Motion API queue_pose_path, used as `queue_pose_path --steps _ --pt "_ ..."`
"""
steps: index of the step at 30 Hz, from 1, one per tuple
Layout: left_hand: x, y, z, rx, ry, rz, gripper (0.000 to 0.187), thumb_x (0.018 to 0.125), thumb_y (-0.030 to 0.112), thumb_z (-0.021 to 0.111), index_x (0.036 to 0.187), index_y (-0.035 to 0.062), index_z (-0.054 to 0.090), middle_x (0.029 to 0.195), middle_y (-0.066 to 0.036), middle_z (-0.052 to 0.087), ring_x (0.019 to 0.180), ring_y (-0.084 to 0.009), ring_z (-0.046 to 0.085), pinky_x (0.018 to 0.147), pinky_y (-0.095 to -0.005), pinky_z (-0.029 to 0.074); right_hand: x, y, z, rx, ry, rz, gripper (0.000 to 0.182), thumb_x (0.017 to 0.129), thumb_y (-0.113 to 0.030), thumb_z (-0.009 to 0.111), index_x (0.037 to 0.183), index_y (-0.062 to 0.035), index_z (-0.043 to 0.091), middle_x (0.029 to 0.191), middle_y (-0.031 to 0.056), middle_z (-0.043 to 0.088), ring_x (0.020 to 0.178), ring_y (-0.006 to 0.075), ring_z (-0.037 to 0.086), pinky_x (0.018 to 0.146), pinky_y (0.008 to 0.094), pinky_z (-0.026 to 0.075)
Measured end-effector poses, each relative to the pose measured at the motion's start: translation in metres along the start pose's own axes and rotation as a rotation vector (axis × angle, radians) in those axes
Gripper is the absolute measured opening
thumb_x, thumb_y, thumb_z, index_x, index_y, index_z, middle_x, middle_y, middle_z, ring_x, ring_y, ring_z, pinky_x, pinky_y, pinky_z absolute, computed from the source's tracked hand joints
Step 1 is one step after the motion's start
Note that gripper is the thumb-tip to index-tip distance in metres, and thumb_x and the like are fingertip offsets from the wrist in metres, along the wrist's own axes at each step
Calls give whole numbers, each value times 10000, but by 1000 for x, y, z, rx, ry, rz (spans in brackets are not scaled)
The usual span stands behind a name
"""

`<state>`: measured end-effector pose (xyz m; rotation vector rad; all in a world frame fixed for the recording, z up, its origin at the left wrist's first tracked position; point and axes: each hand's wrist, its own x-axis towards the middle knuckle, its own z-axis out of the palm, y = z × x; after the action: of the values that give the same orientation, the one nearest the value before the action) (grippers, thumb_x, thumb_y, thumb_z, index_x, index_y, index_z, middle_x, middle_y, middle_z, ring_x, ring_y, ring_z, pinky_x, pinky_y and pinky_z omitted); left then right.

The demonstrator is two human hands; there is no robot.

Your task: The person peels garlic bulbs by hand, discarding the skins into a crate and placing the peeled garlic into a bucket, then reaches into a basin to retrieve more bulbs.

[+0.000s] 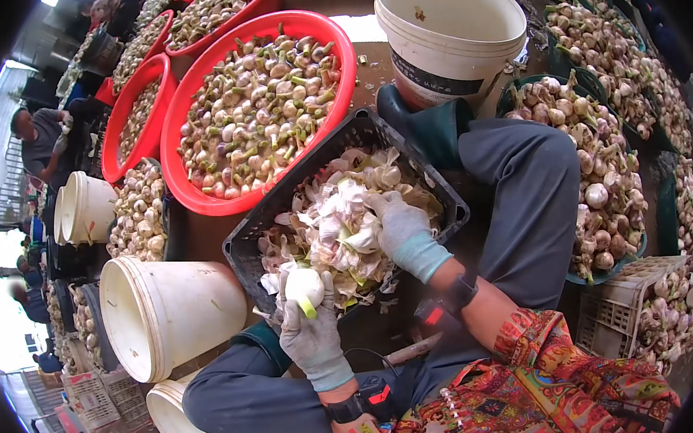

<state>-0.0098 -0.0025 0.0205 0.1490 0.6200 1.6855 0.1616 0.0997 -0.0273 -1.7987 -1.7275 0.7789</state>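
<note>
grey knit gloves on both hands [315,333], black wristbands, bright patterned sleeves, grey trousers, dark green rubber boots.

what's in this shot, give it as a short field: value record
left hand: gloved left hand, shut on a garlic bulb with a cut green stem
right hand: gloved right hand, resting on loose garlic skins
skins held in: black crate between the knees
trimmed garlic: red basin, full
untrimmed garlic: green basin to the right, heaped
buckets: upright white bucket, apparently empty; tipped white bucket at the left
others: person seated far left
</note>
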Motion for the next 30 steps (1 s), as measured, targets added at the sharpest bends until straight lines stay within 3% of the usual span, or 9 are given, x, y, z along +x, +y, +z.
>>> queue_pose_path --steps 3,5,7,9,19,21,24,26,30 --pt "6 -8 -9 -59 85 52 469 880 97 581 1312 9 420 1279 -157 480 1176 -284 486 1046 -503 370 -21 -23 -16 -70 127 -160 276 851 -303 609 990 -66 637 758 146 647 780 306 640 699 394 499" --pt "9 -19 -15 144 147 112 426 890 97 568 1290 36 435 1259 -141 489 1157 -260 491 1015 -463 401 -31 -29 -17 456 -385 -57 323 802 -336 660 964 -57 651 779 151 649 775 301 638 703 381 502" --pt "9 -25 -16 250 134 82 432 889 93 568 1295 48 428 1242 -134 497 1137 -253 500 991 -446 412 -33 -30 -4 630 -484 -20 247 804 -209 694 930 -1 649 763 99 647 709 140 602 689 292 491" --pt "10 -32 -15 352 122 54 439 887 88 568 1300 60 422 1225 -127 506 1117 -247 508 968 -430 423 -34 -28 3 615 -494 32 229 807 -179 685 925 13 643 762 93 644 706 138 593 690 291 488" --pt "18 -36 -18 440 173 -6 463 903 138 551 1330 41 402 1209 -114 513 1099 -250 520 935 -409 442 -30 -24 24 677 -330 142 214 759 -143 628 857 37 563 719 167 578 655 210 560 638 344 462" --pt "14 -28 -4 543 244 -49 468 901 146 555 1329 31 406 1215 -119 509 1080 -239 533 920 -386 452 -30 -24 15 616 -325 168 186 758 -117 616 853 28 548 719 185 566 654 282 574 633 366 467" --pt "13 -25 10 959 273 -141 437 901 106 538 1312 -3 437 1160 -122 543 937 -160 581 819 -292 492 -35 -25 16 374 -95 -253 141 741 -78 610 831 -13 523 742 191 546 710 386 568 631 419 464" --pt "16 -26 -8 1187 325 -50 347 898 41 525 1239 -17 500 1016 -108 596 831 -114 587 709 -239 507 -38 -26 20 363 -132 -247 156 738 -84 617 839 -15 520 741 188 544 708 386 564 629 423 460" --pt "13 -20 -25 996 387 -100 210 881 26 559 1087 -17 563 982 -93 621 737 -113 600 622 -216 509 -35 -30 23 368 -194 -292 178 736 -103 630 836 -17 510 740 188 542 701 392 548 616 437 445"
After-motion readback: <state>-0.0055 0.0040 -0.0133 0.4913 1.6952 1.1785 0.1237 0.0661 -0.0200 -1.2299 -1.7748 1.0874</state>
